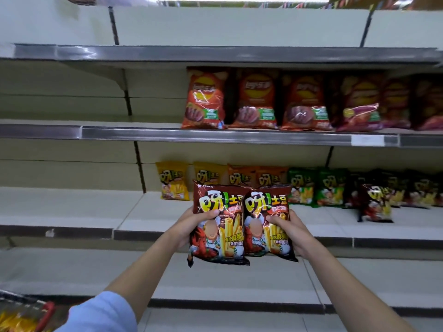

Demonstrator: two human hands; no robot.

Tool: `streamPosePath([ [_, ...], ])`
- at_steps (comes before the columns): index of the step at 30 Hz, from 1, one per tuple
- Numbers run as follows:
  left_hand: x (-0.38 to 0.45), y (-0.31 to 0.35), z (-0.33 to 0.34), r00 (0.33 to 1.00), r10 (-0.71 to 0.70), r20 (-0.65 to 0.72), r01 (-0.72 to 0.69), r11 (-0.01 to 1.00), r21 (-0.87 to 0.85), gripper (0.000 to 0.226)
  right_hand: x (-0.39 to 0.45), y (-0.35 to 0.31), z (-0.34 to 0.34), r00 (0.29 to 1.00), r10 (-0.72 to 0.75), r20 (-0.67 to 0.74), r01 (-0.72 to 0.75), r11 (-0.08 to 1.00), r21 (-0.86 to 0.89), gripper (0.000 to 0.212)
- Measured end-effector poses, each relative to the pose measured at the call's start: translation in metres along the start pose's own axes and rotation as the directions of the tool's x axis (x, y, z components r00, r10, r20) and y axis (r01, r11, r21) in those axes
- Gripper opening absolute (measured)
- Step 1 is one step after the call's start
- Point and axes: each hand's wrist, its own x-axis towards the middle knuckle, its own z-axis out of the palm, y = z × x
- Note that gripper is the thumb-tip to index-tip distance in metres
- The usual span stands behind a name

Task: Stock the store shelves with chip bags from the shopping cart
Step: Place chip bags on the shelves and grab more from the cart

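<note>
Shelf [215,221] w/ the matching snack row lies straight ahead of and beyond both hands. Dark-red look-alike bags [376,202] stand to the right, so right hand is judged nearer that slot. Two chip bags are held upright side by side, long axes vertical: left bag [219,224] is clamped by left hand [191,224], right bag [267,221] by right hand [291,230]. Cart [36,315] is seen bottom left.

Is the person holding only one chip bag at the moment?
No, the left hand grips one dark red bag and the right hand another.
</note>
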Motion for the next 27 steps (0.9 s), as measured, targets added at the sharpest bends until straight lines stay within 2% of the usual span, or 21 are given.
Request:
streamPosePath([
  [5, 0.019, -0.008, 0.028, 0.997, -0.033, 0.069, 0.031, 0.999, 0.028, 0.05, -0.01, 0.009, -0.032, 0.996, 0.006, -0.091, -0.005, 1.0, 0.005, 0.054],
  [10, 0.045, -0.009, 0.056, 0.986, -0.048, 0.162, 0.038, 0.997, 0.068, 0.058, -0.021, 0.008, -0.061, 0.981, 0.003, -0.192, 0.006, 0.999, 0.044, 0.05],
  [17, 0.088, -0.017, 0.117, 0.955, -0.073, 0.288, 0.035, 0.99, 0.135, 0.05, -0.038, 0.017, -0.117, 0.948, 0.009, -0.319, 0.02, 0.996, 0.088, 0.051],
  [23, 0.139, -0.033, 0.187, 0.922, -0.121, 0.367, 0.061, 0.983, 0.171, 0.06, -0.042, 0.021, -0.178, 0.899, 0.029, -0.437, 0.033, 0.991, 0.133, 0.051],
  [27, 0.167, -0.041, 0.228, 0.907, -0.125, 0.403, 0.063, 0.984, 0.165, 0.044, -0.033, 0.018, -0.218, 0.875, 0.034, -0.484, 0.029, 0.992, 0.123, 0.045],
])
